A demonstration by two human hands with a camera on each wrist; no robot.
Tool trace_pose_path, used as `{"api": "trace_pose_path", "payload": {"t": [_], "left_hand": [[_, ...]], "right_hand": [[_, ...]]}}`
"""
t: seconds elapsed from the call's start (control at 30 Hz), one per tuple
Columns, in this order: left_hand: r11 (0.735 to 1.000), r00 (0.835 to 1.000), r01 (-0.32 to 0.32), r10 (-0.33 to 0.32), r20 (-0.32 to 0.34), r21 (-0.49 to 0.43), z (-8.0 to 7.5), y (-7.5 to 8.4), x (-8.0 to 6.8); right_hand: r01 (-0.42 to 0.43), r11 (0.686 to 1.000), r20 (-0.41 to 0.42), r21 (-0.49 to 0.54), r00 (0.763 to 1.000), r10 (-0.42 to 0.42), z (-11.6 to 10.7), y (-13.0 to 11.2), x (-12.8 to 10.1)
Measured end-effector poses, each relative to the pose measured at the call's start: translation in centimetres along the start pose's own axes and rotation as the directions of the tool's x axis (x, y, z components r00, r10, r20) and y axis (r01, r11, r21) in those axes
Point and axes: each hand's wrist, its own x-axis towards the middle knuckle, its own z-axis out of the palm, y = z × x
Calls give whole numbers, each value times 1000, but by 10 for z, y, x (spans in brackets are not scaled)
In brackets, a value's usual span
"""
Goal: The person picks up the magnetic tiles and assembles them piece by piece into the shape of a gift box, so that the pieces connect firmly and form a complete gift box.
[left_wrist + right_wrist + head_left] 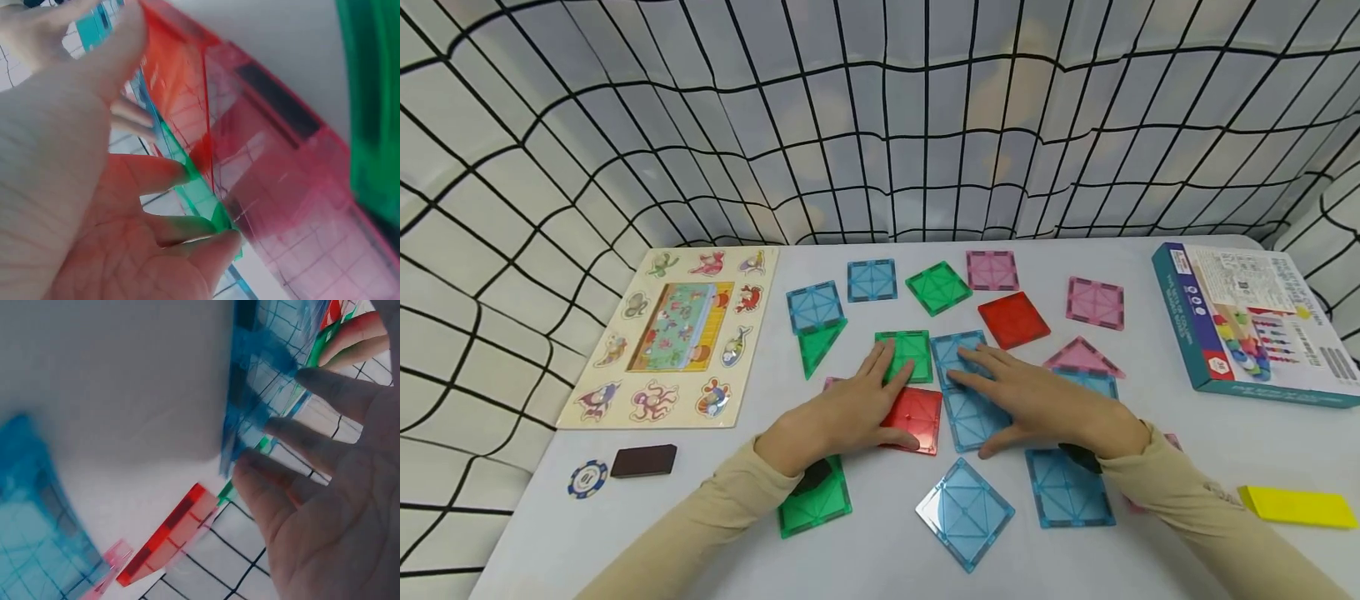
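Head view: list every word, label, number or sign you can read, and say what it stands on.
No text can be read for certain.
Box: printed lines and a barcode, too small and blurred to read.
Poker chip: a mark at its centre, too small to read.
Animal puzzle board: pictures only, no words visible.
Magnetic tiles under the left hand and right hand: no lettering visible.

A translucent green square tile (907,354) and a translucent red square tile (916,417) are seen, each marked with a moulded grid and diagonal lines. Two light blue square tiles (970,392), patterned likewise, are shown beside them. Pink tiles (992,270) are scattered on the pale grey table (880,550). The backdrop (880,117) is white, crossed by black grid lines. Beige sleeves (715,508) are worn.
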Motion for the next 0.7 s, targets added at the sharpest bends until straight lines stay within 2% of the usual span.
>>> {"api": "trace_pose_path", "payload": {"t": [0.1,0.23,0.4,0.57,0.7], "left_hand": [[999,999,-28,28,-20,24,2,5,-2],[997,998,-33,37,-51,66,4,8,-2],[998,997,-52,54,-47,34,4,5,-4],[992,994,-101,98,-46,-69,-8,-10,-14],[991,996,-81,76,-50,-103,-18,-25,-33]], "right_hand": [[-14,999,-2,-29,1000,14,1,-5,0],[-26,998,-15,-52,1000,25,5,-12,-1],[-46,999,-33,-29,998,45,10,-21,-6],[-49,999,-56,-11,997,49,11,-25,-11],[-61,998,-36,3,997,62,9,-25,-11]]}}
